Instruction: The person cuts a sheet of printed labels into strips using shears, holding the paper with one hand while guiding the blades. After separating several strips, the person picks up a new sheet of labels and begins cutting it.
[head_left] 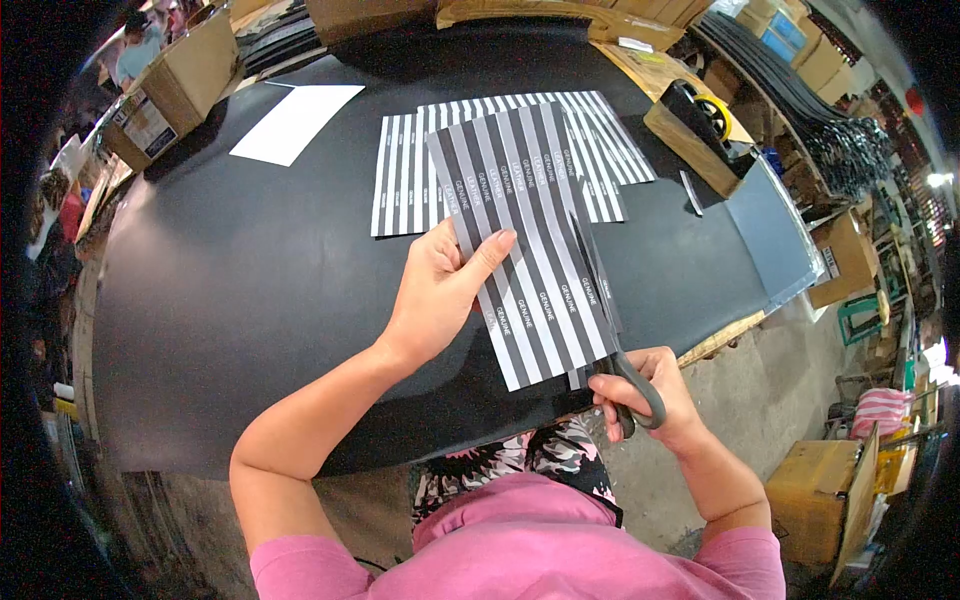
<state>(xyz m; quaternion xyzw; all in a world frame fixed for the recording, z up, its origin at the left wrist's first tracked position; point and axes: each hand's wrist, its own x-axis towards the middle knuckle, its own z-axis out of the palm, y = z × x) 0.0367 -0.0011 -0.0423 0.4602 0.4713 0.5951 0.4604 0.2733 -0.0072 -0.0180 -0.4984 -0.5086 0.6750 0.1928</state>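
My left hand (445,285) grips a black-and-white striped sheet (535,260) by its left edge, thumb on top and fingers underneath. The words "GENUINE" and "LEATHER" are printed along its stripes. In my right hand (655,400) is a pair of scissors (640,388) with dark handles, fingers through the loops. The blades run up along the sheet's right edge, where a narrow dark strip hangs beside them. Beyond the held sheet, more striped sheets (397,180) lie overlapping on the black table (230,300).
A white sheet (297,123) lies at the table's far left. To the right stands an open cardboard box (695,150) with a yellow tape roll (713,115) in it. Cardboard boxes (165,95) line the back left. Another carton (815,490) sits on the floor at right.
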